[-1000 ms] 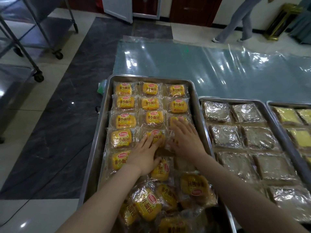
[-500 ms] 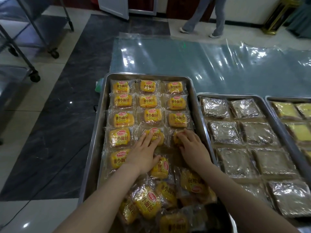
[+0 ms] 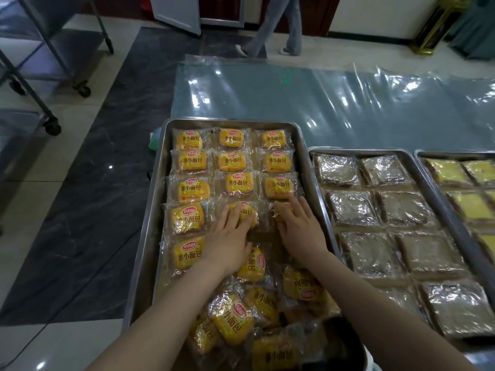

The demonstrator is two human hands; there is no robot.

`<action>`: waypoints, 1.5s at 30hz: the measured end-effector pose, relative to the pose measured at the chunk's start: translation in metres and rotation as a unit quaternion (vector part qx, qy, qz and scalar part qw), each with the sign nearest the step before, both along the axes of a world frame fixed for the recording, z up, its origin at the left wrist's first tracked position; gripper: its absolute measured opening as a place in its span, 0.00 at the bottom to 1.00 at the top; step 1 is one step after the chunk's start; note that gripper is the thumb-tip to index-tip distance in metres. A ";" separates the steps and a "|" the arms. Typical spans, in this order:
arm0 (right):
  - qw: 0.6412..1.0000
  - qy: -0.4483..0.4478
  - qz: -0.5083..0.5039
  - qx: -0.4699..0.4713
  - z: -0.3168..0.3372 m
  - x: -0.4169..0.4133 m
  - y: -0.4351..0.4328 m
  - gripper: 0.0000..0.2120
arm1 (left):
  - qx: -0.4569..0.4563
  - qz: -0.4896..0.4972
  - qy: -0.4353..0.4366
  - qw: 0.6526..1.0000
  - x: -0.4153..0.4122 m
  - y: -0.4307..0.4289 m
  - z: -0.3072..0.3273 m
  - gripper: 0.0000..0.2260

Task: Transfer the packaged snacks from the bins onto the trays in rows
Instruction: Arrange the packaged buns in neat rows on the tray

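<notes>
Steel tray (image 3: 150,236) with yellow bread packets (image 3: 190,162) laid in rows of three at its far end and a loose heap of packets (image 3: 233,317) at its near end. The left hand (image 3: 227,242) lies flat, fingers spread, on the middle packet (image 3: 247,210) of the fourth row; the right hand (image 3: 300,226) lies flat, fingers spread, on the packet (image 3: 280,210) beside it. Neither hand clasps anything. Right of this tray stands a second tray (image 3: 312,153) of clear-wrapped brown slices (image 3: 351,207).
</notes>
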State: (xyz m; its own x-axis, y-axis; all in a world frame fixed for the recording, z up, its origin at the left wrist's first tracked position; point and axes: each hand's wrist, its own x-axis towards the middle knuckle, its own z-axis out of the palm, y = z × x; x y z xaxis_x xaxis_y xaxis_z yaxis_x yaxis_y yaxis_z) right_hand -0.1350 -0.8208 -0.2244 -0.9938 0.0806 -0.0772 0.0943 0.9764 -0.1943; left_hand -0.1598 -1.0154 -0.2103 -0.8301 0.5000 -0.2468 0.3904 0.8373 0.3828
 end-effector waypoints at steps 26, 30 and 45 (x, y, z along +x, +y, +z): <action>0.981 -0.143 0.059 -0.117 0.030 0.070 -0.060 0.34 | 0.120 0.140 -0.111 0.977 0.108 -0.089 0.004 0.10; 0.980 -0.154 0.061 -0.108 0.030 0.078 -0.056 0.30 | 0.145 0.183 -0.176 0.956 0.114 -0.099 0.003 0.07; 0.946 0.016 0.094 -0.311 0.041 0.064 -0.047 0.15 | 0.265 0.452 -0.119 0.843 0.134 -0.123 0.004 0.10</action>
State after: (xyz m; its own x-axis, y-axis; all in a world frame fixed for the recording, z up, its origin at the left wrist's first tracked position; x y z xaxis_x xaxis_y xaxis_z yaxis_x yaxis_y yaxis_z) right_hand -0.0705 -0.8675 -0.1830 -0.9886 -0.1488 -0.0222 -0.0845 0.6712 -0.7365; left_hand -0.0253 -1.1387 -0.2066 -0.8899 -0.2169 -0.4013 -0.4561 0.4380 0.7747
